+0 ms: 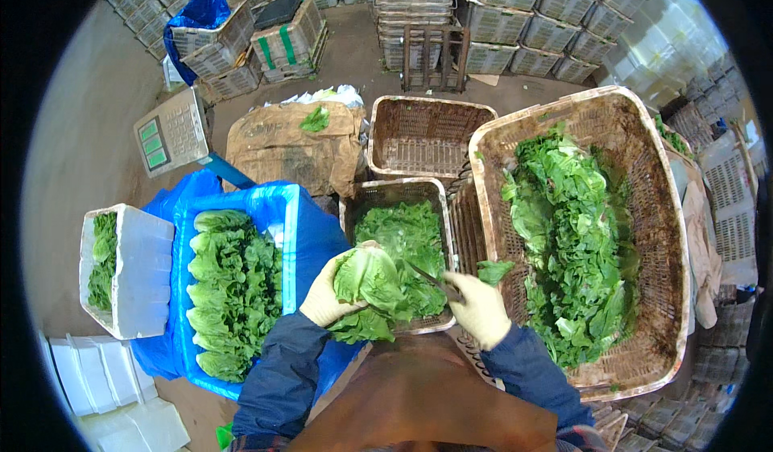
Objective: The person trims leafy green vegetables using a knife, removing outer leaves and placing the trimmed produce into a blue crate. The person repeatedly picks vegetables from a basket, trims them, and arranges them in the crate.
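Observation:
My left hand (329, 298), in a pale glove, holds a head of leafy lettuce (369, 277) in front of me, its cut stem end up. My right hand (480, 308), gloved alike, grips a knife (432, 277) whose blade points at the lettuce. Beneath both lies a plastic crate (447, 222) with loose green leaves (410, 228). On the left, a blue-lined crate (291, 240) holds a packed row of lettuce heads (223, 295). A large brown-stained basket (661, 210) on the right contains a long heap of lettuce (580, 240).
A white foam box (145, 271) with greens stands at the far left. Behind the blue liner rises a scale display (172, 132). Farther ahead are a brown sack (290, 144), a stained crate (432, 104) and a metal hand truck (435, 59). Stacked crates (498, 26) line the back.

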The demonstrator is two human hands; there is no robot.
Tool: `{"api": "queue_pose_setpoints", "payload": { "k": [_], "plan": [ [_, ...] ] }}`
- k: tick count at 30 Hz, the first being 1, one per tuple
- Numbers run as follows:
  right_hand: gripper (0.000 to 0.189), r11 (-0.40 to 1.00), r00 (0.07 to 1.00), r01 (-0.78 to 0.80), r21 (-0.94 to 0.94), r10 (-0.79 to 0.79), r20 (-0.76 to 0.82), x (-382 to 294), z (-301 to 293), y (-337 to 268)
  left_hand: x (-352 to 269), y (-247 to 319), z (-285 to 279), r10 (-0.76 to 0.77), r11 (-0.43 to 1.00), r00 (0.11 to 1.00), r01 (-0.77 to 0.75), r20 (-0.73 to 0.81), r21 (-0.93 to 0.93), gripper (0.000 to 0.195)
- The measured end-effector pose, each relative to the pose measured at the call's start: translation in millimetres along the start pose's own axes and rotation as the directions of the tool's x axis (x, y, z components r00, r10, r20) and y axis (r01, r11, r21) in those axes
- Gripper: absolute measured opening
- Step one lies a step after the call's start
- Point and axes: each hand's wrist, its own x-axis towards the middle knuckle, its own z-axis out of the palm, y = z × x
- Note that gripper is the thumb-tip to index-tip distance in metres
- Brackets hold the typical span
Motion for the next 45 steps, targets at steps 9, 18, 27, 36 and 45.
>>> {"api": "queue_pose_setpoints", "payload": {
  "k": [9,18,27,36,45],
  "plan": [
    [0.059,0.911,0.925,0.278,-0.304,-0.169,0.340,43.0,27.3,-47.3,-36.5,-1.0,13.8,-0.207,0.971,0.978,0.201,0.035,0.129,0.090],
    [0.040,0.995,0.965,-0.096,-0.040,0.103,0.239,48.1,2.5,20.6,-47.9,6.2,13.9,-0.096,0.881,0.995,0.098,-0.029,0.463,0.113],
    [0.053,-0.178,0.875,-0.391,0.903,0.233,0.425,38.5,13.9,7.2,-5.4,59.4,45.0,0.251,0.965,0.951,-0.232,-0.179,0.121,0.130],
    [0.033,0.462,0.885,-0.456,0.761,0.325,0.333,45.2,50.4,2.6,-28.9,-56.5,-11.5,-0.033,0.982,0.901,-0.053,-0.432,-0.184,0.072],
    [0.079,0.984,0.975,-0.162,0.076,0.147,0.165,102.9,5.1,8.0,-21.8,-81.4,-43.3,-0.101,0.846,0.908,-0.136,-0.407,-0.515,0.051]
  ]
}}
